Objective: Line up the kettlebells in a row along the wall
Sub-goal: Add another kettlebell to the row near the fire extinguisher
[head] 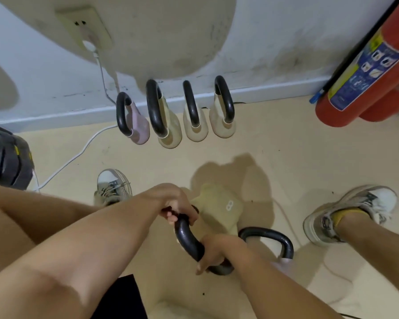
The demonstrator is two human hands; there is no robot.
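Head view: both our hands, left hand (179, 204) and right hand (217, 252), close around the beige kettlebell's (219, 208) handle, sharing its weight. Four kettlebells (171, 125) already line the wall (251, 42).

**A scuffed corner**

The wall (274, 38) was pale and smudged dark low down, with a light skirting (274, 92) at its foot. A socket (85, 26) held a white cable (78, 153) that trailed over the beige floor (286, 146). A red extinguisher (355, 88) leaned at the right.
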